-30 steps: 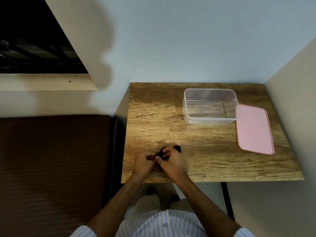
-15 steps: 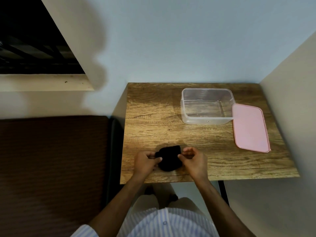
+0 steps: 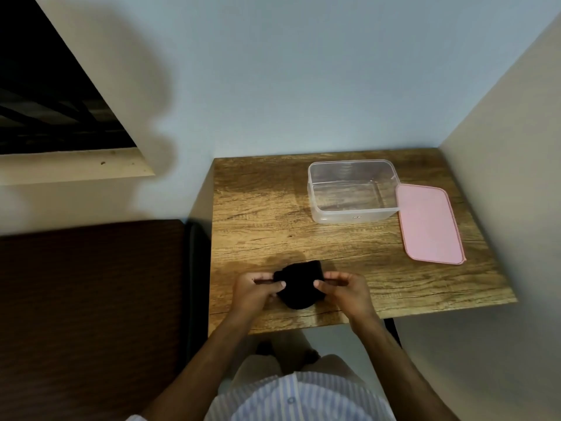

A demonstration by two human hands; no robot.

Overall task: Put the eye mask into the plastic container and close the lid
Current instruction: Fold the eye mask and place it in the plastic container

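Both hands work at the near edge of the wooden table, with the black eye mask folded small between them. The left hand pinches the mask's left side between thumb and fingers; the right hand pinches its right side the same way. Well beyond, toward the far right of the tabletop, the clear plastic container stands open and empty, and its pink lid lies flat, touching its right wall. A pale blue wall backs the table, a cream wall closes the right, and a dark brown surface sits to the left. Compared with a second ago, the hands have drawn apart, exposing more of the mask.
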